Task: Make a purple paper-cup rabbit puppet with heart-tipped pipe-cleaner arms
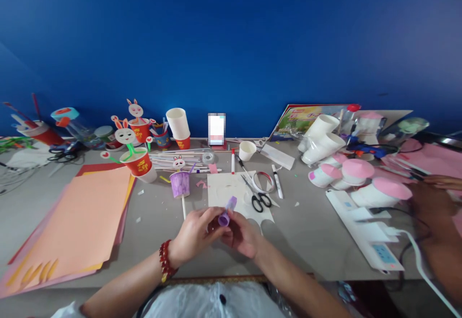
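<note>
Between my two hands, just over the near edge of the table's middle, is a small purple tube with a round open end facing me; its exact kind is unclear. My left hand pinches it from the left, a red bead bracelet on that wrist. From the other side, the fingers of my right hand close on it too. Beyond the hands lies white paper with cut-out curves. Black-handled scissors and a tape roll rest on it. A purple-coloured paper cup with a rabbit face stands to the left.
Stacked coloured paper covers the left side. Red cups with rabbit faces stand behind it. A power strip and white cups with pink tops are at right, near another person's arm. A phone stands at the back.
</note>
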Tool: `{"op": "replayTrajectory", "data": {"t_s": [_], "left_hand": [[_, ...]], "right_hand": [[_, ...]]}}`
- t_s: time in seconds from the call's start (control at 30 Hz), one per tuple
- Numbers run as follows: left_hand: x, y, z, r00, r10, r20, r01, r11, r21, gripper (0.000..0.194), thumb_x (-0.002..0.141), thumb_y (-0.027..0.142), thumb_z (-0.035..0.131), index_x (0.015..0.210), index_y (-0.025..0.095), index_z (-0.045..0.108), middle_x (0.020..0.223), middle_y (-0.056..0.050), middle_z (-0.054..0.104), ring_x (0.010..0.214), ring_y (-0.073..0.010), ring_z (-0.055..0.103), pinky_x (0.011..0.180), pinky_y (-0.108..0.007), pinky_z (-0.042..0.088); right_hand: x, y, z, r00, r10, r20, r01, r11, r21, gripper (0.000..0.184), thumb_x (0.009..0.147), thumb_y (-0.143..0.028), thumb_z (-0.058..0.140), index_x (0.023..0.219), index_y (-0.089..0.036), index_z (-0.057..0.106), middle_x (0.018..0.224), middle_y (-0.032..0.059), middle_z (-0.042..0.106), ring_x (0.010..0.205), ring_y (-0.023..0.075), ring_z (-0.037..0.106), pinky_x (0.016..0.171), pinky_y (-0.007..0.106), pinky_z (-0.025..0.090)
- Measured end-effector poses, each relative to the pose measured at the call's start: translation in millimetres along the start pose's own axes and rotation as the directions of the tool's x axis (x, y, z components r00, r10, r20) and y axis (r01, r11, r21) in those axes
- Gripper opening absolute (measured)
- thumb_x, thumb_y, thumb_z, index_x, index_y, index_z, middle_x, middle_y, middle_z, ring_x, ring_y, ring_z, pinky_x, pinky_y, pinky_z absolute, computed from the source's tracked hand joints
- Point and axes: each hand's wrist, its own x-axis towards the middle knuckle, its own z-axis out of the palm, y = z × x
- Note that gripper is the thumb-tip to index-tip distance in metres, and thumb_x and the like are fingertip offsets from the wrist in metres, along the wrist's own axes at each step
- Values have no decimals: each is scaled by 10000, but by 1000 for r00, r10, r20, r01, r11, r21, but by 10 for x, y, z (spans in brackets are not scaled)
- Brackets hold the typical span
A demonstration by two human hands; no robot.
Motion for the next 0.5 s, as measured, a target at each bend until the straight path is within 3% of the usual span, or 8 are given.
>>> {"op": "replayTrajectory", "data": {"t_s": [0.1,0.23,0.33,0.5], "left_hand": [[-9,-2,-1,998,67,-22,-65,996,55,263,950,385,567,1144,208,580,927,-57,737,769,-170,691,697,-256,528],[-22,13,-12,987,138,-79,-130,986,102,244,957,354,553,1136,189,576,862,-62,739,705,-178,684,646,-263,518],[-48,38,-27,984,151,-99,-141,985,98,255,959,333,539,1169,189,559,860,-68,734,715,-182,687,657,-269,523],[-140,47,-48,985,159,-62,-156,987,47,293,918,304,553,1188,192,541,830,-55,713,715,-174,680,681,-271,530]], "right_hand": [[3,41,20,999,19,-27,-18,999,26,357,725,-529,773,777,-209,623,654,-37,551,492,82,414,482,215,352],[9,102,65,995,102,-11,-97,969,227,403,684,-510,829,758,-180,609,567,-69,510,449,52,395,457,178,339],[-10,146,121,995,97,-16,-87,941,329,416,659,-486,856,750,-169,603,569,-67,539,444,44,419,440,157,344],[-86,229,160,999,44,-2,-42,965,258,424,677,-501,832,853,-158,655,747,9,660,604,97,571,521,178,432]]}}
